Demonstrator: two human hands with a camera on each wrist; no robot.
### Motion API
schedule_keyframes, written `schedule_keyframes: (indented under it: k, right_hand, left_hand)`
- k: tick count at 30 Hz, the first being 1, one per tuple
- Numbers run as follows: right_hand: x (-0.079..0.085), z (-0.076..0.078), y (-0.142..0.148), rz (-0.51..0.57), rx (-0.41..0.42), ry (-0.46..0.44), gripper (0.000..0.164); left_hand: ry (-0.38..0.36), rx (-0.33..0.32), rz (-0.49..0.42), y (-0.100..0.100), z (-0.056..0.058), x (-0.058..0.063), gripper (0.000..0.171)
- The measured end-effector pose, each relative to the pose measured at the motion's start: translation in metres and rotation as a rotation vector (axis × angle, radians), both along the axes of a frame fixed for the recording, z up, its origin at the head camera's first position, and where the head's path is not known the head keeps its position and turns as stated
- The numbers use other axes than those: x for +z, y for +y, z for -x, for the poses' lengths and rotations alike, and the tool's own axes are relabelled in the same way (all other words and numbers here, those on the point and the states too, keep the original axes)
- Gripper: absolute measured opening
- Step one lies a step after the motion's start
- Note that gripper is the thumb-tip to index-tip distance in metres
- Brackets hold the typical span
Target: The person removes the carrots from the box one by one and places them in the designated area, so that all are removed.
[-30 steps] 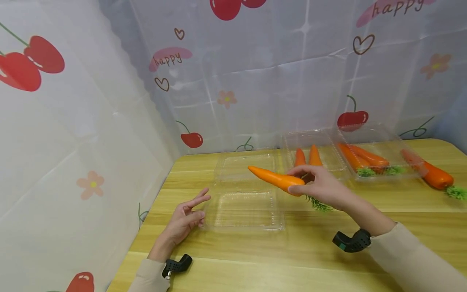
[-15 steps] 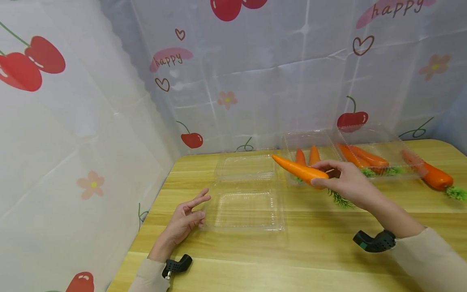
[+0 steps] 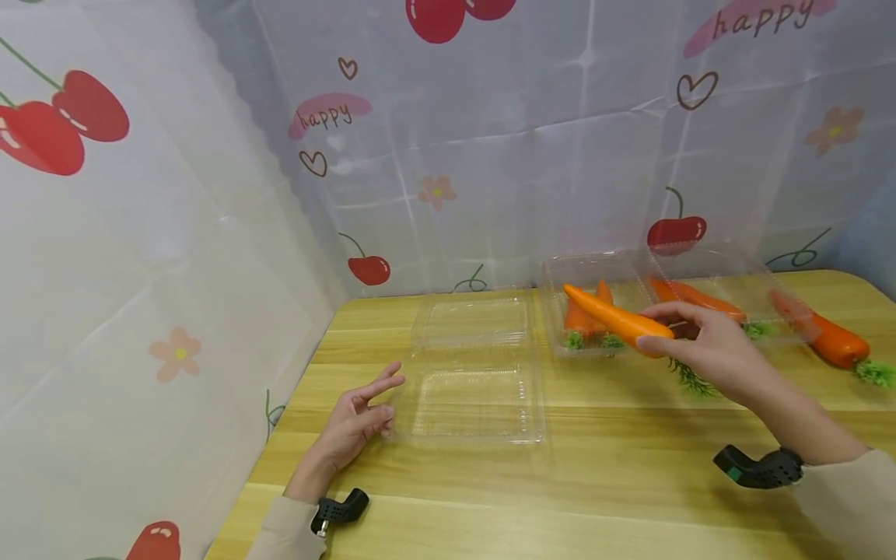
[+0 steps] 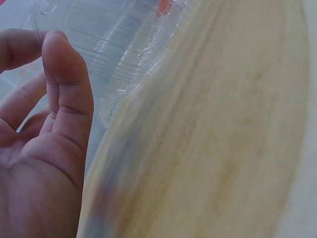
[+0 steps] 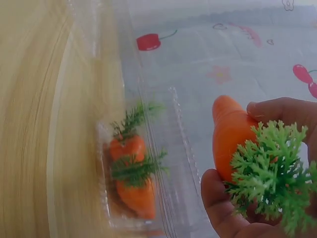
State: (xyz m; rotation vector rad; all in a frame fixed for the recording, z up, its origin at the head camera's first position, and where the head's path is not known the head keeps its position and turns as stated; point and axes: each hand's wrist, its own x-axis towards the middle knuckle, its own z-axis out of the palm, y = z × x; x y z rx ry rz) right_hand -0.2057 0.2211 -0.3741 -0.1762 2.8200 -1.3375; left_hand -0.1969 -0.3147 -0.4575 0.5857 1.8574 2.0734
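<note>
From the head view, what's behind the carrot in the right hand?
Two carrots in a clear container. The held carrot covers parts of both, so their full shapes cannot be seen.

Long, tapering orange carrot: plastic in appearance, smooth, low gloss. Its feathery green leaf tuft: plastic-looking, rough, matt. Clear, rectangular, thin-walled plastic container: glossy, ribbed along its edges. Pale yellow, wood-grained tabletop: smooth, soft sheen. White, cherry-printed backdrop sheet: plastic-like, creased, slightly shiny. Black, curved wrist mount: matt plastic. Beige long sleeve: matt cloth.
</note>
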Motion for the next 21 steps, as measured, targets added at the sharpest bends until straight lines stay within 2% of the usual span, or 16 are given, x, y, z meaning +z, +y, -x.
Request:
schedule_keyframes:
  k: [8, 15, 21]
  right_hand:
    - [-0.003, 0.000, 0.025, 0.028, -0.084, 0.077, 0.056]
    - [-0.003, -0.006, 0.044, -0.038, -0.155, 0.042, 0.066]
    - [-0.007, -0.007, 0.066, -0.056, -0.210, 0.048, 0.070]
  left_hand:
    - [-0.009, -0.002, -0.008, 0.001, 0.001, 0.000, 0.054]
    - [-0.012, 0.004, -0.002, 0.001, -0.001, 0.001, 0.055]
    - [-0.018, 0.007, -0.003, 0.001, -0.001, 0.001, 0.056]
